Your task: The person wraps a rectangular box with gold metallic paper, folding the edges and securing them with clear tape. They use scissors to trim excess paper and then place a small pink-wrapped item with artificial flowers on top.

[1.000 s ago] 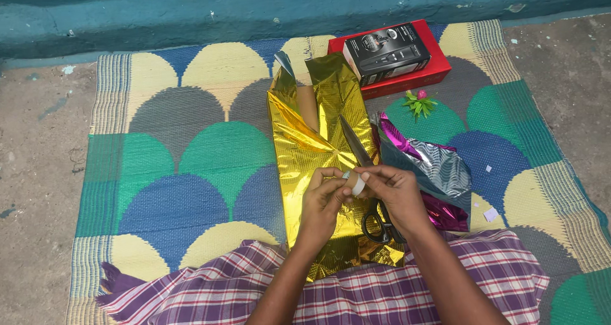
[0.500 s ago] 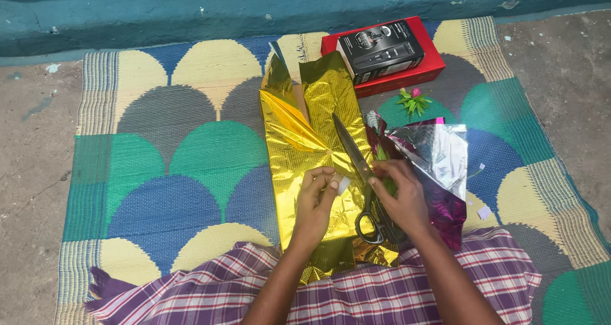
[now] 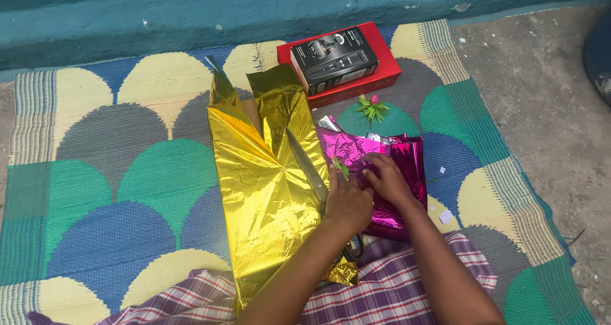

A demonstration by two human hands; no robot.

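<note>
Both hands have moved from the gold parcel point(image 3: 264, 191) to the pink foil sheet point(image 3: 382, 166) just right of it, left hand point(image 3: 349, 204) and right hand point(image 3: 387, 180) pressing flat, open, holding nothing, scissors point(image 3: 312, 172) under the left hand, pink wrapping barely begun.

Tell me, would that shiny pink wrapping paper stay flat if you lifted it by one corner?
Probably not. The shiny pink foil wrapping sheet already shows creases and ripples under both hands, left hand and right hand, so it looks thin and floppy. It likely weighs very little, and its glossy surface may slide easily on the woven mat.
</note>
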